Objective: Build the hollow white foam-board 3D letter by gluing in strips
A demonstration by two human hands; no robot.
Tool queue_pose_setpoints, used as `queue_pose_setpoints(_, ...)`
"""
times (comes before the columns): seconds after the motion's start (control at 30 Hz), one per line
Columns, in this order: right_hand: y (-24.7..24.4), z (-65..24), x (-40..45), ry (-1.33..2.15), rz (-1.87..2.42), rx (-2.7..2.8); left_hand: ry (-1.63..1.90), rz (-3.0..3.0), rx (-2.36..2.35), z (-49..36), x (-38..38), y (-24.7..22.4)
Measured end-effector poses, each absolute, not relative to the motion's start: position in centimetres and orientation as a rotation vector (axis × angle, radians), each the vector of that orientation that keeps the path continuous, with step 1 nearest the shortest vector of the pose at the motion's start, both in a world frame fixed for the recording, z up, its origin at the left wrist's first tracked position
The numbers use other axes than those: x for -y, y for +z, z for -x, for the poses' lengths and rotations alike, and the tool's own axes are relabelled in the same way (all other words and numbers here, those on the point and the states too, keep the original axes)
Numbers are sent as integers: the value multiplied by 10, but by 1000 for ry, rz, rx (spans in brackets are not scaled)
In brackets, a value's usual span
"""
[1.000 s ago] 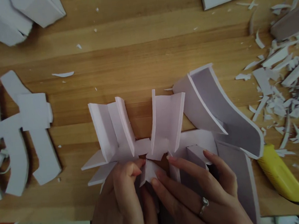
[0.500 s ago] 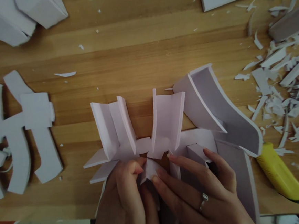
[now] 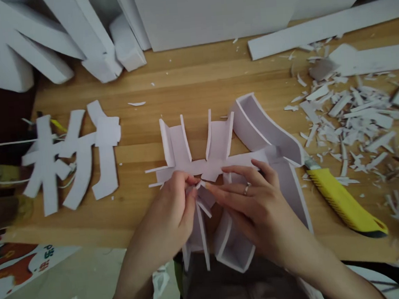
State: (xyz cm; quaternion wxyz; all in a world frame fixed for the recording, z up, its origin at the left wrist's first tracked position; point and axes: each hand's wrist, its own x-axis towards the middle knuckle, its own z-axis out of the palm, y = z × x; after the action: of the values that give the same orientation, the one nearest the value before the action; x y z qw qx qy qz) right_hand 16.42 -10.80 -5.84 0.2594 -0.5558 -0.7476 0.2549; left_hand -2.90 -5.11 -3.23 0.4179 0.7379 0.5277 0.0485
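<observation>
A hollow white foam-board character [image 3: 217,134] with thin upright side walls lies near the table's front edge, partly overhanging it. My left hand [image 3: 170,216] is closed in a pinch on a small white foam-board strip [image 3: 198,185] at the middle of the character. From the other side, fingertips of my right hand [image 3: 258,200], which wears a ring, press on the same strip. Its other fingers rest over the character's walls. How the strip meets the walls beneath is hidden by my fingers.
Right of the character lies a yellow utility knife [image 3: 345,202], blade towards the back. White foam offcuts [image 3: 355,114] are heaped behind it. A flat white cut-out character [image 3: 77,140] lies left. Finished-looking block shapes [image 3: 99,60] and large white boards [image 3: 209,13] stand at the back.
The view has pulled back and risen, so more table and both forearms show. Both hands stay at the same spot on the character, the small strip still between their fingertips.
</observation>
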Motion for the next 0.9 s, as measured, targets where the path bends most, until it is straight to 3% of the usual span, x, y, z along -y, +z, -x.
queue_pose_setpoints(0.9, -70, -156, 104, 569, 1548, 2015, 273, -2293, -1521, 22, 74, -67)
